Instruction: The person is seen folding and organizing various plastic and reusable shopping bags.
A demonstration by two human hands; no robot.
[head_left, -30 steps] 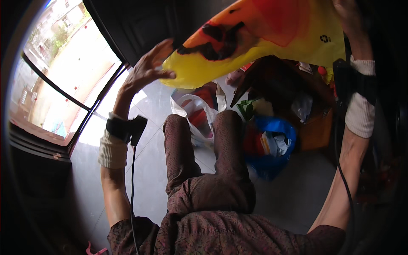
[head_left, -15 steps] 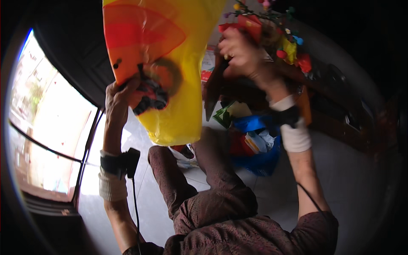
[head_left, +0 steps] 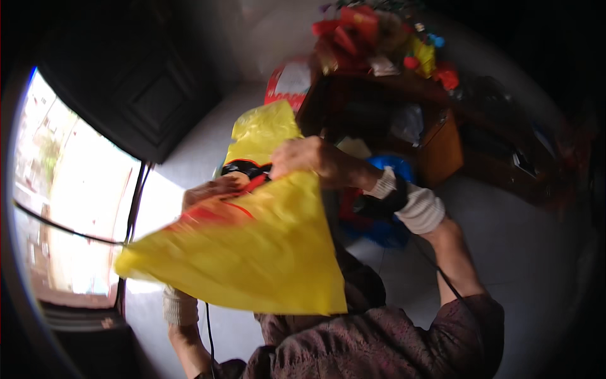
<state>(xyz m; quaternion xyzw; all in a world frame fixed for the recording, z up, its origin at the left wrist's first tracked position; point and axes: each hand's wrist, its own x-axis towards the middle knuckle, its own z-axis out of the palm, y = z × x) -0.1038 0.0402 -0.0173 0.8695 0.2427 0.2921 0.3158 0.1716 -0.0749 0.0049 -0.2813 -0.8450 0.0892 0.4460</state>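
A yellow plastic bag (head_left: 271, 252) with a red and orange print spreads in front of my lap, its wide part sweeping toward me and down to the left. My right hand (head_left: 309, 158) is closed around its gathered middle, where black and red printed parts bunch up. Beside it, my left hand (head_left: 214, 189) grips the same bunched middle; the bag hides most of its fingers. A narrower end of the bag sticks up beyond both hands. Most of my left forearm is behind the yellow sheet.
A dark wooden cabinet (head_left: 372, 95) stands ahead, with an open orange-brown door (head_left: 442, 151) and red and yellow decorations (head_left: 353, 31) on top. A blue bag (head_left: 385, 234) sits on the floor below. Bright light comes through a glass door (head_left: 76, 202) at left.
The bag has come down from its upright position and folded over toward me. My right hand, which was away from it near the decorations, has moved left and taken hold of it.
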